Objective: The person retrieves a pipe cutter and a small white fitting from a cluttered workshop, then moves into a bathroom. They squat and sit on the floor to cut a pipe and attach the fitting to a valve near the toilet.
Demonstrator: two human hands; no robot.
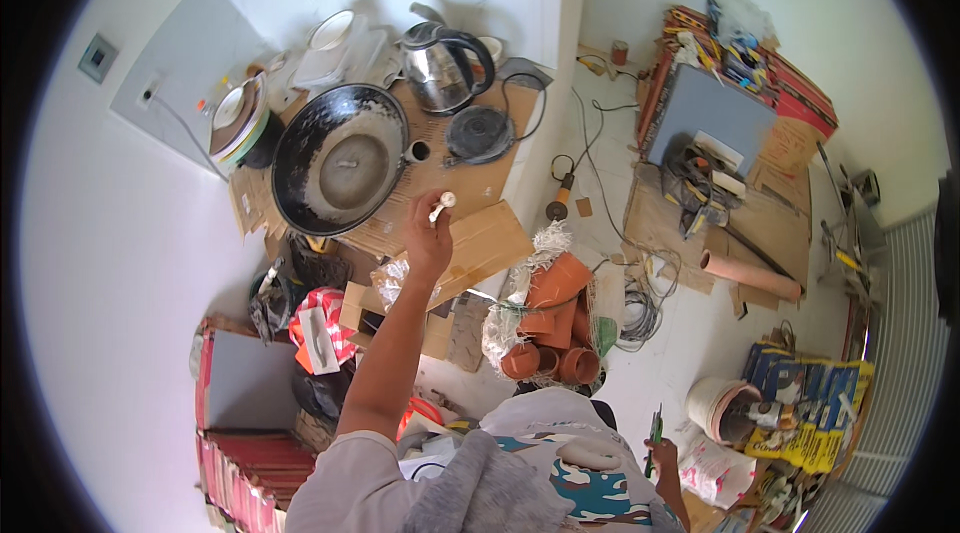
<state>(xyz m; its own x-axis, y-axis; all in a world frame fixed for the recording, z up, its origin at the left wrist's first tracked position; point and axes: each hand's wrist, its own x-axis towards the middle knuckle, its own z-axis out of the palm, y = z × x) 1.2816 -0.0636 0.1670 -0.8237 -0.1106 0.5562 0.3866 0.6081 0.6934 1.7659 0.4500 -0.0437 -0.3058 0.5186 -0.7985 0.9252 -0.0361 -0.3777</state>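
Stretched forward over the cardboard-covered worktop, my left hand [430,245] is closed on a small white piece with a round end [442,207]; its exact kind is too small to tell. The black wok [290,173], wide with a worn grey inside, sits just beyond and to the left of that hand. An open flap of a cardboard box [490,251] lies to its right. Low at my right side, my right hand [663,453] grips a slim green-handled tool [656,427], pointing up, which looks like pliers. Part of this hand is hidden by distance and my clothing.
An electric kettle [432,73] and its black base [480,133] stand behind the wok. Orange pipe fittings [556,283] fill a white sack. An angle grinder [560,198] and cables [640,318] lie on the floor. Buckets [712,403] stand at right, stacked red boxes [245,473] at left.
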